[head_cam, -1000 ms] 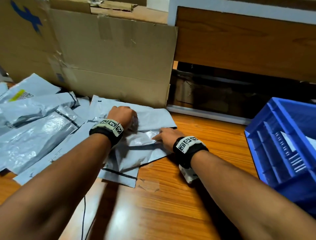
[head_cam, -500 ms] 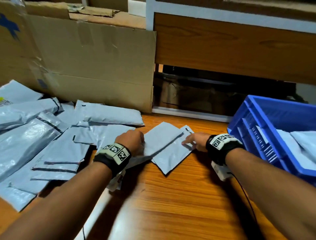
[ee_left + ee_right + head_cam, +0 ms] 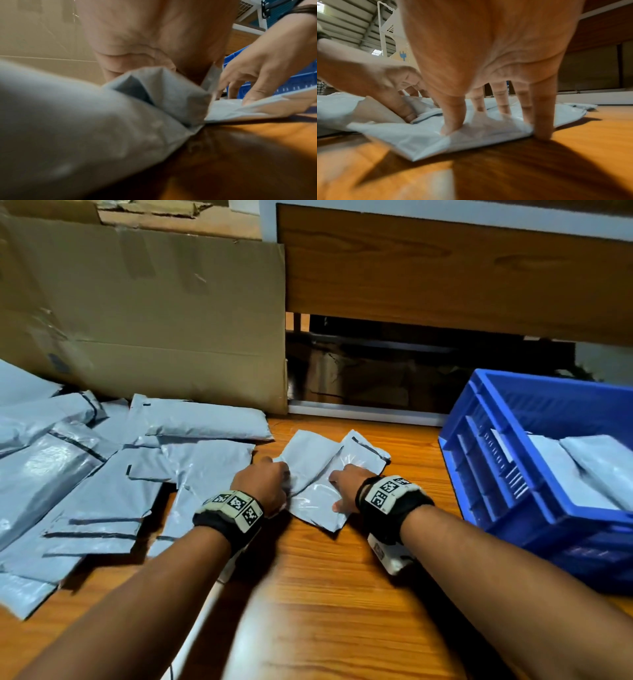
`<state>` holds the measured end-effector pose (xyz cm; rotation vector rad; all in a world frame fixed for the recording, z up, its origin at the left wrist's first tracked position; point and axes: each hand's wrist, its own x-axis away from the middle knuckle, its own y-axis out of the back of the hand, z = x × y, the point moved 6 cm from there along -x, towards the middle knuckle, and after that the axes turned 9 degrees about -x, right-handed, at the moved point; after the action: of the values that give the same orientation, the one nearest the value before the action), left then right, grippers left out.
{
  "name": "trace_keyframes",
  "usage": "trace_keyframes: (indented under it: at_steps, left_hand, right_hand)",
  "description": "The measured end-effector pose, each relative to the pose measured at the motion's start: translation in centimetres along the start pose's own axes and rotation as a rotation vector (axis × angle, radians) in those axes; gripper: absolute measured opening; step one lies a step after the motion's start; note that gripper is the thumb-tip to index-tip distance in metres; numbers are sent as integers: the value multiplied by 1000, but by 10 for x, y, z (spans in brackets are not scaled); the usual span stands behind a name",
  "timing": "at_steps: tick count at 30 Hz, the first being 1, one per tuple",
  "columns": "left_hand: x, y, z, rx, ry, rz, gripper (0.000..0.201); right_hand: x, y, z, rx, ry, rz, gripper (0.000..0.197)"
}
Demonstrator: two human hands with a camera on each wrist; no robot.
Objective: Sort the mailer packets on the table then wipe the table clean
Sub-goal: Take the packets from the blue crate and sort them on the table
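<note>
Nearest, bare wooden desk [image 3: 329, 604] lies between the forearms. Right hand [image 3: 346, 487] has its fingers [image 3: 541, 121] spread and nearly straight, pressing the front small mailer packet [image 3: 318, 505] flat; nothing is gripped. Left hand [image 3: 263, 484] is curled, pinching the second small mailer packet [image 3: 308, 457] at its left edge. Since half a second ago both hands have closed inward and the two packets now overlap: judged a gathering step before transfer. Beyond, the unsorted grey pile [image 3: 102, 474] is unchanged at left; the blue crate [image 3: 496, 474], holding packets, stands right. Wiping not begun.
</note>
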<state>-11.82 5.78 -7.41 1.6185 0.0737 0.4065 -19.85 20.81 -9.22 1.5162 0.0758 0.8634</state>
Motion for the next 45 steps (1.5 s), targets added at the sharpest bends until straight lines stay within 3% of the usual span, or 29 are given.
trace_keyframes:
  at_steps: [4, 8, 11, 13, 15, 17, 20, 25, 28, 31, 37, 45]
  left_hand:
    - [9, 2, -9, 183, 12, -12, 34]
    - [26, -11, -27, -31, -3, 36, 45]
    - [26, -8, -34, -58, 28, -45, 65]
    - [20, -8, -40, -32, 25, -69, 75]
    - [15, -14, -49, -29, 21, -17, 80]
    - [13, -22, -57, -51, 21, 45, 74]
    - [12, -24, -61, -79, 15, 98, 67]
    - [13, -23, -58, -82, 48, 151, 78]
    - [14, -24, -62, -101, 35, 176, 63]
    - [14, -14, -64, -6, 4, 108, 35]
    - [16, 32, -53, 194, 1, -61, 13]
    - [16, 156, -72, 453, -37, -307, 47]
  right_hand:
    - [13, 4, -29, 67, 107, 92, 57]
    - [23, 4, -53, 55, 118, 155, 62]
    - [24, 17, -52, -81, 73, -40, 43]
    - [26, 15, -52, -160, -44, -99, 57]
    - [26, 0, -51, -182, -167, -20, 76]
    - [26, -17, -46, -182, -231, 33, 84]
    - [26, -23, -43, -152, -236, 26, 81]
    - [32, -15, -56, -168, -224, 37, 87]
    - [33, -16, -53, -151, -224, 25, 78]
    - [33, -5, -48, -163, -194, -23, 62]
    - [45, 28, -57, -262, -150, -84, 50]
    - [103, 171, -65, -362, -40, -390, 49]
